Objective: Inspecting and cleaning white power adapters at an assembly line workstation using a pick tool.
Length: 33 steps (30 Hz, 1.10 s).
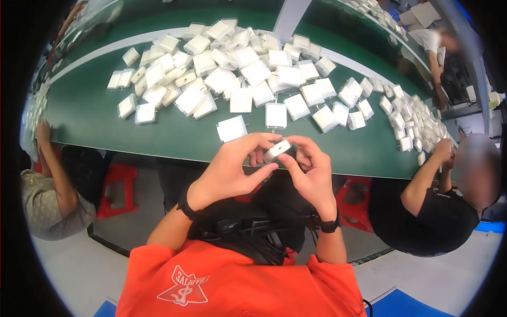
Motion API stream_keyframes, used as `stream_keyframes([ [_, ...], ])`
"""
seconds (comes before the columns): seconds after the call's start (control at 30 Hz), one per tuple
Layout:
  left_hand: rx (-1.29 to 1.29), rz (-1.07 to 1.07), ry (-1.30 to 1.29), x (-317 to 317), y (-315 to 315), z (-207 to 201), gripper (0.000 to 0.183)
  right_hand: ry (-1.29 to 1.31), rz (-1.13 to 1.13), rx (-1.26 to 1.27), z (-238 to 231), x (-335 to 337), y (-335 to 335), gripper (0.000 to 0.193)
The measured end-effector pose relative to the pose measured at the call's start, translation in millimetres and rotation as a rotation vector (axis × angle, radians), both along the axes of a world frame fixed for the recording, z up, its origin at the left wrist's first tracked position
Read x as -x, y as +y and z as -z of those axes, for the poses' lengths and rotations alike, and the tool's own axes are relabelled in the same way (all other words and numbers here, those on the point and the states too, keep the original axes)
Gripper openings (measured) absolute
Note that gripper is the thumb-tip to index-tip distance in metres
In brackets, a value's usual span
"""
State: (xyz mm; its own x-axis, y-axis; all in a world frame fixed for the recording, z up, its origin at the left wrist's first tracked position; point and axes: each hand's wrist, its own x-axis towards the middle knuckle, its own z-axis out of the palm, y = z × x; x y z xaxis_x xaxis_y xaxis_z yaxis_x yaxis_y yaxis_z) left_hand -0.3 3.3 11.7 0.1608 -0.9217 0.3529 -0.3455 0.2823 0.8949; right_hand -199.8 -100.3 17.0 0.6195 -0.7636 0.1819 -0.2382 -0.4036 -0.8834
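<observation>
Between my two hands, just over the table's near edge, is a white charger plug, its end face with a small dark slot turned up. My right hand pinches it with the thumb at its lower side and the fingers curled behind. My left hand closes on it from the other side, thumb tip and bent fingers at its left end. Beyond my fingers, a loose charger plug and another charger plug lie nearest. Behind them spreads a big heap of similar plugs, many with metal prongs showing.
The green table runs across, with a pale divider at the back. At the right, a co-worker handles another plug heap. A second co-worker sits at the left. Red stools stand under the table.
</observation>
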Motion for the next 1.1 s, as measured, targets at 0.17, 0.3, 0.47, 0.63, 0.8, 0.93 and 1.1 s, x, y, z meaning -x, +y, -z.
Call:
stream_keyframes([
  [0.17, -0.134, 0.106, 0.096, -9.0, 4.0, 0.3, 0.036, 0.018, -0.005, -0.013, 4.3, 0.6, 4.2, 0.036],
  [0.3, -0.199, 0.089, 0.343, -6.6, 2.6, -5.1, 0.040, -0.050, 0.004, -0.116, -2.6, 0.5, 5.3, 0.038],
  [0.47, -0.211, 0.180, 0.475, -12.6, -1.0, -7.4, 0.044, -0.024, -0.028, -0.033, 1.2, 4.7, 3.5, 0.026],
  [0.63, -0.097, 0.123, 0.223, -8.4, -0.1, -0.2, 0.031, -0.145, 0.006, -0.015, 6.2, 2.4, 7.2, 0.015],
  [0.8, -0.055, 0.136, 0.162, -7.6, -1.5, 4.3, 0.030, -0.212, -0.036, 0.062, 2.1, -3.5, 7.0, 0.010],
  [0.93, -0.140, 0.176, 0.182, -5.8, 0.4, 1.8, 0.036, -0.204, -0.083, 0.057, 1.7, -3.5, 3.7, 0.006],
  [1.1, -0.143, 0.154, 0.029, -3.2, 4.3, -12.0, 0.042, -0.151, -0.055, 0.180, -11.2, -8.2, -2.4, 0.004],
])
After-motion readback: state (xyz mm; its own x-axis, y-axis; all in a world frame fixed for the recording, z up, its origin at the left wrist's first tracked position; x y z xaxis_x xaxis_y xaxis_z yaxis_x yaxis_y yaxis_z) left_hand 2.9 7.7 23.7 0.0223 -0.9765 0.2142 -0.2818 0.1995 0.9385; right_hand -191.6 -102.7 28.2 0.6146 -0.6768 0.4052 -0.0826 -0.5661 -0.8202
